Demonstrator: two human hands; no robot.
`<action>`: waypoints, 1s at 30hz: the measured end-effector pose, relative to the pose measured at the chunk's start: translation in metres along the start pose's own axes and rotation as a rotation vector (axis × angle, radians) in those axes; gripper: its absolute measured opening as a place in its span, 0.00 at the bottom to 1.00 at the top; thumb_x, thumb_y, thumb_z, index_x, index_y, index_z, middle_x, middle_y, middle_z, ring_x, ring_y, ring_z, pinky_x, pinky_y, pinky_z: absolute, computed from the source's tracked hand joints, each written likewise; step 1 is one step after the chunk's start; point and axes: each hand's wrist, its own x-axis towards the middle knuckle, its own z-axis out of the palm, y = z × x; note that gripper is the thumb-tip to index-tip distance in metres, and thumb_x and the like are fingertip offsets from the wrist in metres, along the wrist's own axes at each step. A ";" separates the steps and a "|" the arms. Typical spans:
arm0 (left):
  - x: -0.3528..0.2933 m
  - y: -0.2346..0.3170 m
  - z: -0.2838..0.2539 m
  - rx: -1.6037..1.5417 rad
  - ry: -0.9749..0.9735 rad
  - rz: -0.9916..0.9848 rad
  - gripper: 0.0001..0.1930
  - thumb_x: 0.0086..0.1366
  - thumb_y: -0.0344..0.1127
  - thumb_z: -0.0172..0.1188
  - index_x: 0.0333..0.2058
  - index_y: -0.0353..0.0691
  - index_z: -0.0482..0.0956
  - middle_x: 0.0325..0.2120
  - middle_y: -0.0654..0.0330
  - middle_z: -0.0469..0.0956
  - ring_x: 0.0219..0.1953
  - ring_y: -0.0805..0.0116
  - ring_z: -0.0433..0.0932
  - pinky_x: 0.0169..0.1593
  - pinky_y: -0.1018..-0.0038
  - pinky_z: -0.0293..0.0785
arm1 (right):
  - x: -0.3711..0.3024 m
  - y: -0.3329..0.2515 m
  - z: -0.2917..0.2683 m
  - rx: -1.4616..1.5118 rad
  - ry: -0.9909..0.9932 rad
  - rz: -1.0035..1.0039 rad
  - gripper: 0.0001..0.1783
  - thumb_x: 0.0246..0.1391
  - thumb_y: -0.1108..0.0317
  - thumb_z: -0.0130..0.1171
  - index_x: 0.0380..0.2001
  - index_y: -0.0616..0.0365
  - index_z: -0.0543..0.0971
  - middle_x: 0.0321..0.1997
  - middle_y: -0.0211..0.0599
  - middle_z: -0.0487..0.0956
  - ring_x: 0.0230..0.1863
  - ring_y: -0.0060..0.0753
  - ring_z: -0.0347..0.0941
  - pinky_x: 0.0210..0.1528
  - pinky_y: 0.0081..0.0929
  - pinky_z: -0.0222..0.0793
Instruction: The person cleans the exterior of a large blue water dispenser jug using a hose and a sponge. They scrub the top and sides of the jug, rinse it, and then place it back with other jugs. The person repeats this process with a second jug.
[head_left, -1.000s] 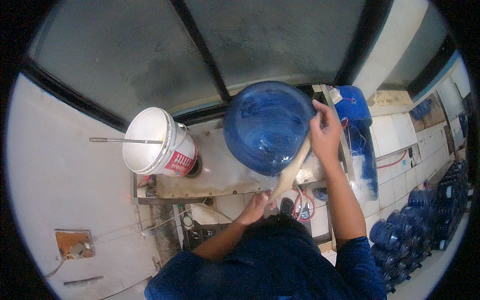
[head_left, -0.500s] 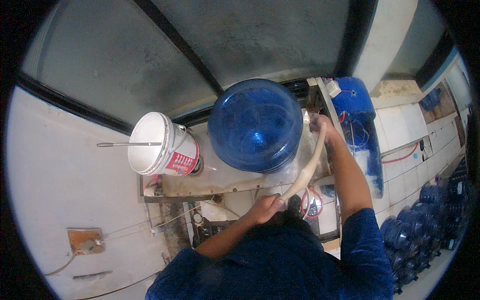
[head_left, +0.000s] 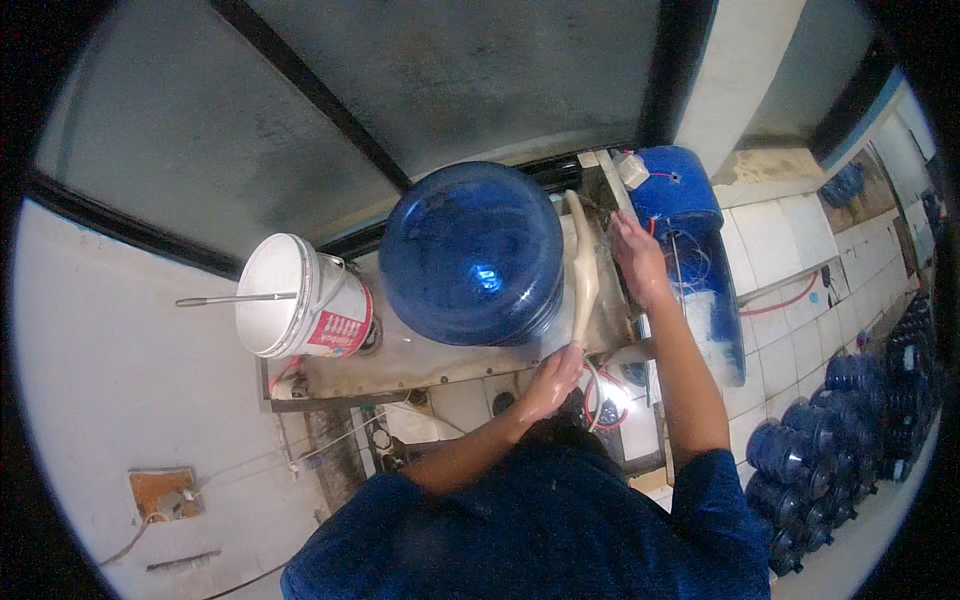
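My left hand [head_left: 553, 380] is closed round the near end of a pale cream, hose-like length [head_left: 584, 275] with a thicker middle. Its far end lies along the right side of a big blue water jug [head_left: 470, 255]. The jug stands with its round bottom up on a wet metal-topped counter [head_left: 420, 368]; its neck is hidden beneath. To the right of the hose, my right hand [head_left: 638, 262] is open, its fingers stretched forward near the counter's raised right edge. It appears to hold nothing.
A white bucket [head_left: 272, 300] with a metal rod [head_left: 235, 299] across its mouth stands left of the jug. A blue drum [head_left: 677, 200] is at the right. Several blue jugs [head_left: 790, 455] are stacked at far right. Dark glass [head_left: 480, 80] backs the counter.
My right hand has let go of the hose's far end and opened. The hose has swung upright beside the jug, still in my left hand. The view has shifted slightly.
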 end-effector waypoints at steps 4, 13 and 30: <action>0.050 0.058 0.047 -0.321 -0.018 -0.170 0.25 0.77 0.62 0.41 0.31 0.46 0.67 0.19 0.70 0.62 0.20 0.77 0.63 0.24 0.76 0.62 | -0.090 0.013 -0.015 -0.244 -0.003 -0.235 0.33 0.71 0.50 0.50 0.69 0.62 0.65 0.67 0.46 0.72 0.64 0.40 0.70 0.67 0.36 0.63; 0.165 0.136 0.064 -0.801 0.225 -0.275 0.27 0.74 0.66 0.43 0.32 0.46 0.67 0.16 0.68 0.61 0.15 0.72 0.61 0.19 0.75 0.59 | -0.210 0.151 -0.045 -0.667 0.150 -0.331 0.33 0.66 0.67 0.57 0.67 0.67 0.58 0.57 0.55 0.72 0.57 0.47 0.73 0.62 0.40 0.68; 0.039 0.157 0.056 0.524 0.185 0.581 0.24 0.77 0.43 0.46 0.60 0.29 0.73 0.75 0.41 0.40 0.76 0.41 0.45 0.75 0.55 0.43 | -0.122 -0.017 0.002 -1.209 0.122 -0.769 0.30 0.57 0.75 0.57 0.65 0.59 0.70 0.41 0.56 0.80 0.38 0.57 0.79 0.37 0.46 0.75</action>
